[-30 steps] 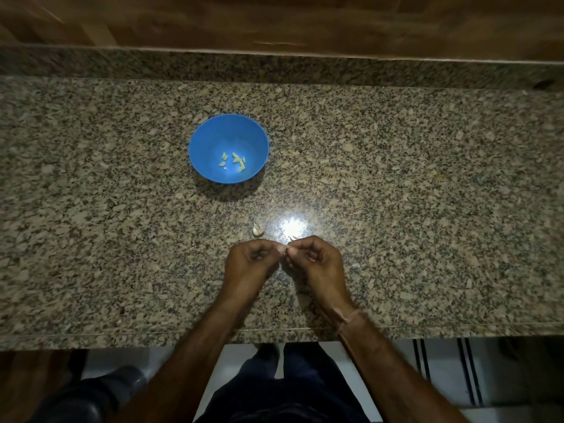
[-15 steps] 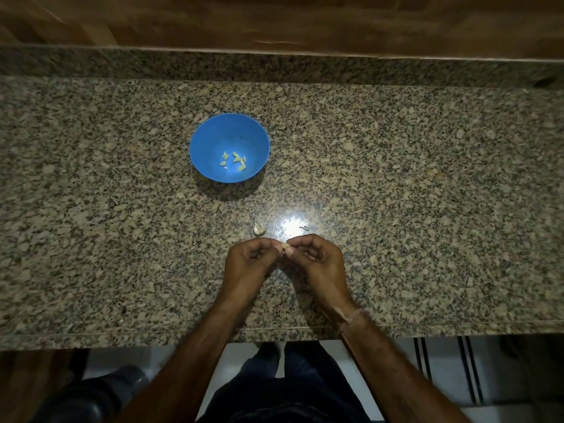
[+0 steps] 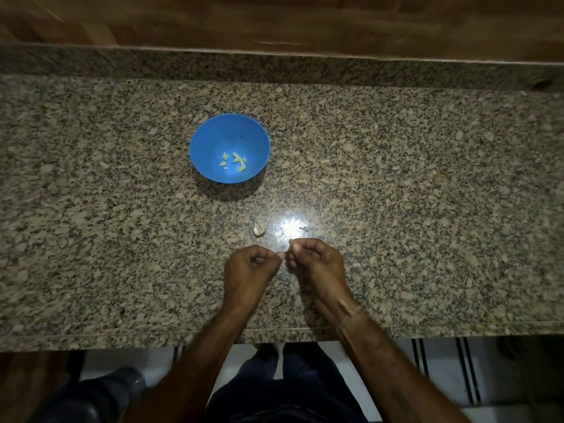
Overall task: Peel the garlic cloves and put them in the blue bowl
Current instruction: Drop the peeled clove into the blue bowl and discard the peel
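Since half a second ago the hands have parted slightly. Left hand (image 3: 248, 268) is curled shut, its contents unclear; right hand (image 3: 317, 264) pinches a clove (image 3: 292, 242) at its fingertips. Bowl (image 3: 207, 141) sits farther back with peeled cloves (image 3: 234, 161); another clove (image 3: 258, 229) lies between.

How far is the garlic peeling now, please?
Done: several peeled cloves lie in the blue bowl. In hand: the right hand pinches a small clove, with the left hand beside it. Left: one unpeeled clove waits on the counter.
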`<state>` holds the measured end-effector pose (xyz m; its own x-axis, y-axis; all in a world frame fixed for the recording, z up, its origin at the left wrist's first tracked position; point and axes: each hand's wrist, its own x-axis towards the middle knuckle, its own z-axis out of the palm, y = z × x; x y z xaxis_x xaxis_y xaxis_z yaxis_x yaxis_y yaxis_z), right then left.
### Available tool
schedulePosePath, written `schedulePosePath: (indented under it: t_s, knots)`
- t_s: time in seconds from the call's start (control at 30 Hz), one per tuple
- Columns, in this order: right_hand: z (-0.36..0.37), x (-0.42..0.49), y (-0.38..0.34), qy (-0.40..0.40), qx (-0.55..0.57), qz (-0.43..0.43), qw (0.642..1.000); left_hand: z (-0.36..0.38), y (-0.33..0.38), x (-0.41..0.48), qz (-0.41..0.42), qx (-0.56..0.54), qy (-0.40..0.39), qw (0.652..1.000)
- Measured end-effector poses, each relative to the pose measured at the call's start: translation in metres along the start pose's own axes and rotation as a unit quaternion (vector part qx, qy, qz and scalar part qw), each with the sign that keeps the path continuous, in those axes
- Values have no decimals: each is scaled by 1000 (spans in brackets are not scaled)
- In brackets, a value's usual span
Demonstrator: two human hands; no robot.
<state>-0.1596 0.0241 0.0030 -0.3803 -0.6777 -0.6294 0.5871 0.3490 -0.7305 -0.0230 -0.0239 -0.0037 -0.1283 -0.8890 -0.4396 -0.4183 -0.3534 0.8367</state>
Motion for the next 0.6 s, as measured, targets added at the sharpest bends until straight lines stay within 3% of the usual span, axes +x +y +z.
schedulePosePath:
  t_s: [0.3,0.43,0.6]
  knots:
    - [2,-8,-2,-37,-76,-99,991,1,13,1,-3,-140,-49,989]
    - [2,-8,-4,-60,-75,-91,991,-3,13,2,27,-107,-32,993]
    - [-1,-3,-6,-60,-161,-118,978,-8,15,2,56,-88,-35,994]
